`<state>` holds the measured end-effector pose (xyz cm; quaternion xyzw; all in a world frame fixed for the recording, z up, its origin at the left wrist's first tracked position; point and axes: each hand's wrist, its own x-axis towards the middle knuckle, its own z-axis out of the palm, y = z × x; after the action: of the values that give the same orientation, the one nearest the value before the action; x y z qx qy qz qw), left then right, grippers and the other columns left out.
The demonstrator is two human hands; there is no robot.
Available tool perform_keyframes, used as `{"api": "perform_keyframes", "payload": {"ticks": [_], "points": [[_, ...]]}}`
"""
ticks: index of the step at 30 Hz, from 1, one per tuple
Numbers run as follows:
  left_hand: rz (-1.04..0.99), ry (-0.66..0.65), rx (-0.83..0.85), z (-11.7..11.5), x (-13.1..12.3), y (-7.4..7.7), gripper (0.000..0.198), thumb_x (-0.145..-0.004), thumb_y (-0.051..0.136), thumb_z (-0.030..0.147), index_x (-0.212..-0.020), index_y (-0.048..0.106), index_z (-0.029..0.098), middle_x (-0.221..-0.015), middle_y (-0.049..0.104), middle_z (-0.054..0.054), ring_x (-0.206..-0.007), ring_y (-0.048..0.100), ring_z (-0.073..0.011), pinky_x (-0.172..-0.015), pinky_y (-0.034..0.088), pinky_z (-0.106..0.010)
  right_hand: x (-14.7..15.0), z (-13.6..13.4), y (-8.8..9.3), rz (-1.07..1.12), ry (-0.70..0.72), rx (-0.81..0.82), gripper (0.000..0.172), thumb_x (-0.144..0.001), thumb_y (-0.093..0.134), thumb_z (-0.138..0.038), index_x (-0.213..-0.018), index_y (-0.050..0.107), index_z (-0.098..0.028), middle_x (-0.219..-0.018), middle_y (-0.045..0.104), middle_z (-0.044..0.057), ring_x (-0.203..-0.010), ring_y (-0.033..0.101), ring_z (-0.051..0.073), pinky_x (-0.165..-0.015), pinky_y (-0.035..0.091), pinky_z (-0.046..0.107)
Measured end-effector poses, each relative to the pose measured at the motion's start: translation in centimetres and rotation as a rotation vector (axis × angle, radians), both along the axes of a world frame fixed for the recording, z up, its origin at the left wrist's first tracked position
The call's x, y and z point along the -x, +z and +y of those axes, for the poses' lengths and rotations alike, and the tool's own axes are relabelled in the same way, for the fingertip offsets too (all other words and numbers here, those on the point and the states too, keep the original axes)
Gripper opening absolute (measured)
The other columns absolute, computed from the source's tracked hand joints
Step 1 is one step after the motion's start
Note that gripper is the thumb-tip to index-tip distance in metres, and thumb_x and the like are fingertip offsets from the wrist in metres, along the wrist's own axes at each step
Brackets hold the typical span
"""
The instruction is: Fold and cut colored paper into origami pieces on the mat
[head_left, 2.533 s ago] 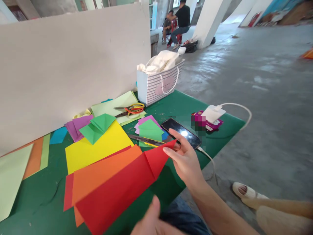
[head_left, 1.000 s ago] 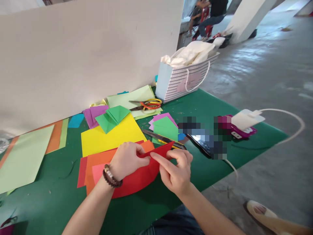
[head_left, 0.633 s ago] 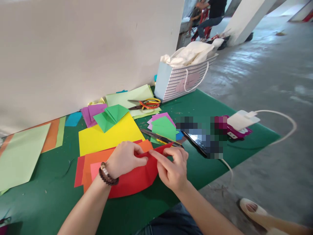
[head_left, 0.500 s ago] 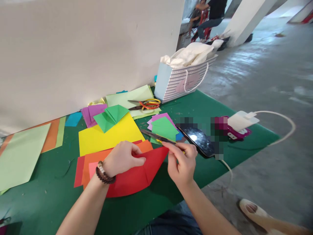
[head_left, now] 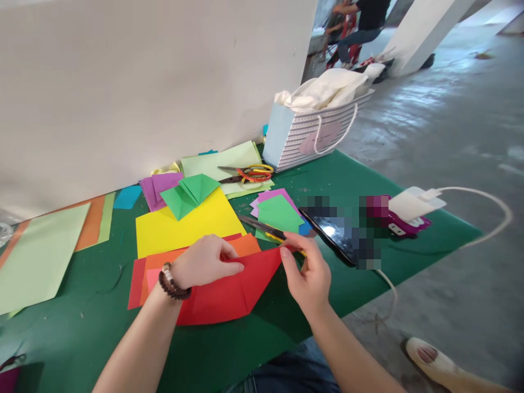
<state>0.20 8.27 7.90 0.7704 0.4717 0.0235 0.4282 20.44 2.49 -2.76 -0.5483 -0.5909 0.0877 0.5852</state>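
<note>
Moved out to the tip, right hand (head_left: 308, 275) pinches red paper (head_left: 227, 295); left hand (head_left: 202, 263) grips its fold.

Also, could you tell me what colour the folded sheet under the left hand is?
The folded sheet is red, clearest in the head view.

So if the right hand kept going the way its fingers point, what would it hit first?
Probably the cutter, lying right at the right hand; green paper comes next. Depth is unclear.
</note>
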Motion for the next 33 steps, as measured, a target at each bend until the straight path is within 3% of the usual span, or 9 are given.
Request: {"api": "perform_keyframes", "payload": {"ticks": [5,7,9,11,14,18,21,27,33], "points": [[-0.076,-0.014,0.019,0.2,0.1,-0.3,0.019,-0.075,0.062,0.033,-0.072,0.074,0.017,-0.067,0.069,0.000,-0.061,0.056,-0.0128,-0.058,0.038,-0.022,0.2,-1.5,0.6,0.388,0.234,0.102,0.045,-0.088,0.057,-0.030,-0.132,0.048,-0.025,-0.093,0.065,0.007,-0.084,0.064,0.019,-0.075,0.056,0.035],[-0.126,0.031,0.013,0.3,0.1,-0.3,0.021,-0.076,0.062,0.035,-0.074,0.073,0.017,-0.070,0.069,-0.001,-0.065,0.058,-0.0144,-0.059,0.041,-0.022,0.7,-2.3,1.1,0.421,0.389,0.227,0.053,-0.087,0.059,-0.034,-0.137,0.042,-0.024,-0.103,0.066,0.010,-0.089,0.065,0.022,-0.075,0.057,0.035],[-0.183,0.093,0.000,0.3,0.0,-0.3,0.023,-0.079,0.061,0.037,-0.077,0.072,0.017,-0.076,0.070,-0.002,-0.070,0.061,-0.0162,-0.063,0.043,-0.023,1.4,-2.8,1.3,0.349,0.481,0.379,0.048,-0.086,0.060,-0.034,-0.132,0.049,-0.024,-0.108,0.066,0.010,-0.088,0.066,0.022,-0.071,0.058,0.032],[-0.244,0.136,0.003,0.3,-0.2,-0.2,0.022,-0.080,0.060,0.035,-0.081,0.071,0.017,-0.084,0.071,-0.004,-0.077,0.063,-0.0175,-0.068,0.046,-0.025,2.1,-3.1,1.3,0.257,0.454,0.442,0.036,-0.088,0.057,-0.032,-0.123,0.058,-0.023,-0.099,0.069,0.007,-0.078,0.067,0.020,-0.064,0.057,0.027],[-0.321,0.149,0.036,0.3,-0.2,-0.3,0.021,-0.079,0.056,0.028,-0.088,0.072,0.017,-0.091,0.072,-0.005,-0.084,0.064,-0.0175,-0.074,0.049,-0.025,2.5,-2.9,1.2,0.176,0.328,0.351,0.029,-0.092,0.051,-0.027,-0.117,0.064,-0.022,-0.087,0.069,0.005,-0.068,0.065,0.017,-0.056,0.053,0.024],[-0.405,0.190,0.165,0.5,0.1,-0.3,0.030,-0.080,0.048,0.023,-0.097,0.072,0.017,-0.091,0.070,-0.005,-0.080,0.064,-0.0152,-0.069,0.050,-0.025,2.3,-2.3,1.5,0.069,0.352,0.139,0.035,-0.092,0.046,-0.015,-0.120,0.064,-0.027,-0.097,0.067,0.006,-0.083,0.065,0.017,-0.064,0.054,0.026],[-0.471,0.261,0.344,0.7,0.4,-0.3,0.034,-0.082,0.047,0.028,-0.105,0.070,0.016,-0.081,0.066,-0.005,-0.071,0.061,-0.0134,-0.064,0.049,-0.025,2.1,-2.1,1.9,-0.021,0.358,0.093,0.042,-0.091,0.043,-0.011,-0.124,0.062,-0.028,-0.097,0.064,0.007,-0.083,0.064,0.017,-0.065,0.055,0.027],[-0.399,0.242,0.196,0.7,0.6,-0.3,0.055,-0.071,0.068,0.023,-0.125,0.057,0.019,-0.084,0.063,-0.003,-0.079,0.063,-0.0158,-0.069,0.050,-0.026,1.6,-2.6,2.0,-0.016,0.378,0.219,0.043,-0.089,0.054,-0.024,-0.131,0.055,-0.026,-0.109,0.066,0.010,-0.093,0.067,0.023,-0.072,0.060,0.034],[-0.410,0.305,0.180,0.2,0.0,-0.4,0.048,-0.073,0.072,0.026,-0.119,0.060,0.019,-0.090,0.069,-0.005,-0.086,0.066,-0.0194,-0.073,0.052,-0.028,1.4,-2.2,2.0,0.246,0.298,0.344,0.033,-0.088,0.058,-0.031,-0.121,0.064,-0.026,-0.118,0.068,0.006,-0.100,0.068,0.024,-0.078,0.061,0.033]]}}
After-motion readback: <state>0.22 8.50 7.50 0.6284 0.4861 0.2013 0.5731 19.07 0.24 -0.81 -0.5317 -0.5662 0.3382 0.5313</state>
